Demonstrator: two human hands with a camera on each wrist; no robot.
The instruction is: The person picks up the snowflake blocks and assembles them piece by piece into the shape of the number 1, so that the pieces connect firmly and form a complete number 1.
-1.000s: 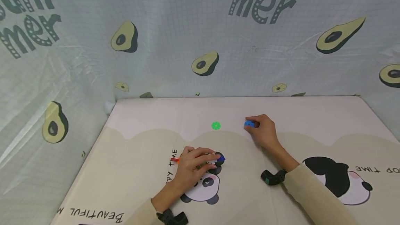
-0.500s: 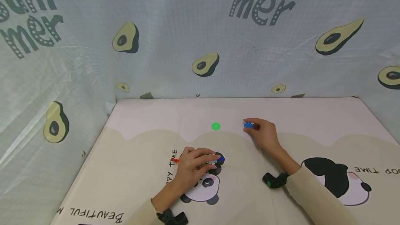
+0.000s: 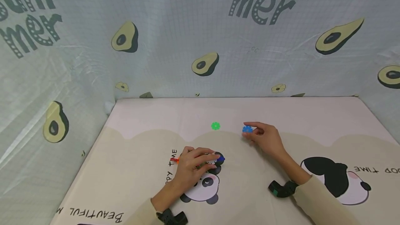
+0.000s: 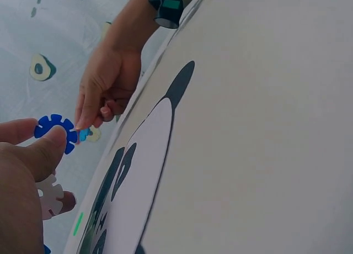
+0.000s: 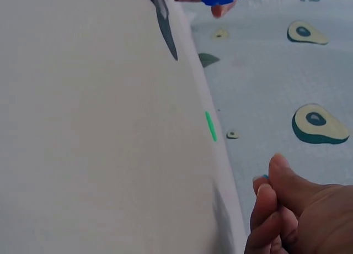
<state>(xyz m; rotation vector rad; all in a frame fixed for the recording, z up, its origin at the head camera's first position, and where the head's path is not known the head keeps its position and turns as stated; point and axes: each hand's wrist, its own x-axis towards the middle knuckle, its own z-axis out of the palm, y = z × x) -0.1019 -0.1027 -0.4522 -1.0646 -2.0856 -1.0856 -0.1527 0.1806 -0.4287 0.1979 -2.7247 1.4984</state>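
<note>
My left hand (image 3: 193, 166) holds a joined row of notched plastic snowflake discs over the printed panda. A dark blue disc (image 4: 49, 122) is pinched between thumb and finger at one end. Below it in the left wrist view is a white disc (image 4: 52, 197), and at the row's other end a red piece (image 3: 174, 159) pokes out past the knuckles. The palm hides the middle of the row. Further right, my right hand (image 3: 267, 140) pinches a light blue snowflake disc (image 3: 247, 129) by its edge, its flat face toward the head camera.
A single green snowflake disc (image 3: 215, 126) lies flat on the table, left of the right hand. The tablecloth (image 3: 125, 169) carries printed animals and lettering. Behind the table's back edge hangs a sheet (image 3: 162, 44) with avocado prints.
My right hand has come slightly toward me, and the light blue disc has turned from nearly edge-on to face-on. The left hand and its row have stayed still.
</note>
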